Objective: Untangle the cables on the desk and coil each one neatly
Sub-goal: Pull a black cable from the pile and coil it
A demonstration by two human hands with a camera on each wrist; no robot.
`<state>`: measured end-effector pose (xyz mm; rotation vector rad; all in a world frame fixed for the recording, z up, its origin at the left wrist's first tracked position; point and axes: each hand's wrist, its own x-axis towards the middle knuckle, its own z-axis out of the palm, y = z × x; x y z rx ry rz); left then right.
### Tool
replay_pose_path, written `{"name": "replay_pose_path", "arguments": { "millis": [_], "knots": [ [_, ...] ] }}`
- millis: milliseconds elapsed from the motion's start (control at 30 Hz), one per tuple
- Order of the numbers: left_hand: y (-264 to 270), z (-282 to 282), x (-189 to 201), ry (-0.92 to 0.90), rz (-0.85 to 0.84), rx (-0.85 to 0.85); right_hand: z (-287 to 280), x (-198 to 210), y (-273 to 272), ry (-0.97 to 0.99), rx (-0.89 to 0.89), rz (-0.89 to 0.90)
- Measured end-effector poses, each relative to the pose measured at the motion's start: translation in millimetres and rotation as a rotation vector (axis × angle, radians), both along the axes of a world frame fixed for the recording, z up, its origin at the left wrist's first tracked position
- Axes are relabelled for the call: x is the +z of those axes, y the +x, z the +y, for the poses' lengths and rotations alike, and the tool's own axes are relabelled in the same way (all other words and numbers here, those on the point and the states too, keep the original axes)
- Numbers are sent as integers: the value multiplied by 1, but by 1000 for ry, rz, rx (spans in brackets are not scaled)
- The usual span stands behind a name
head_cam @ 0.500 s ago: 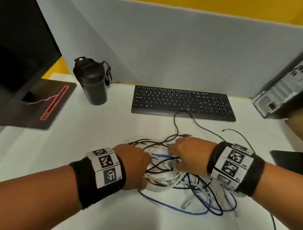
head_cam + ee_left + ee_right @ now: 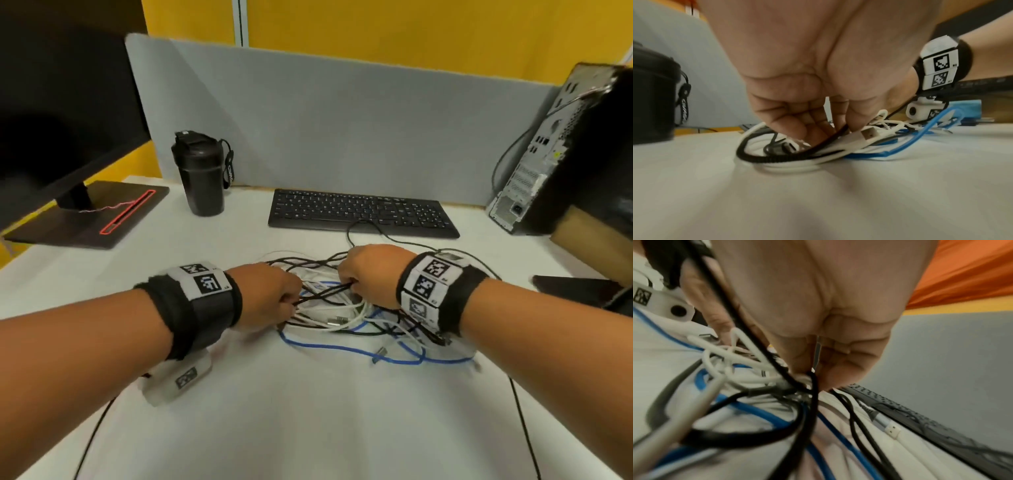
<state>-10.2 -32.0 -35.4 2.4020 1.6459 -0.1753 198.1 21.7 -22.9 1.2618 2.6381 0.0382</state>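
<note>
white desk (image 2: 308,428), grey partition (image 2: 342,120), yellow wall (image 2: 376,27)

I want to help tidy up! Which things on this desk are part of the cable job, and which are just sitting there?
Part of the job:
tangled cables
left hand, gripping black and white strands
right hand, gripping black strands

Just sitting there:
keyboard
black bottle
monitor stand
computer tower

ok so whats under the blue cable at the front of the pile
The blue cable lies on the bare white desk along its front loop. Further back it runs under white cables and black ones, and both hands hide the rest of the tangle.
</note>
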Motion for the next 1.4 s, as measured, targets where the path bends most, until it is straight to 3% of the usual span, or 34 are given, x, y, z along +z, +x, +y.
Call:
{"name": "replay_pose_path", "arguments": {
  "millis": [100,333,500,600,733,900,1067,1200,1267,1333,1400],
  "knots": [
    [4,-8,12,102,-46,112,-6,10,4,122,-24,103],
    [11,-17,81,352,-436,267,-24,91,17,206,-110,571],
    [18,-14,114,330,-414,214,-33,134,14,237,-118,836],
    [16,-12,108,323,-406,250,-32,144,11,247,-116,882],
    [9,0,87,241,-545,243,-24,150,13,402,-102,898],
    [5,17,75,151,-669,241,-26,174,17,556,-57,1049],
    [5,21,45,62,-390,238,-24,221,29,671,-115,1207],
    [1,18,38,-64,-722,397,-24,236,39,541,-141,1166],
    [1,18,45,-103,-872,474,-26,233,41,587,-137,1075],
    [2,18,57,-110,-1024,513,-28,234,44,650,-131,1092],
    [3,19,73,-96,-1199,526,-29,235,45,598,-121,1059]
  ]
}}
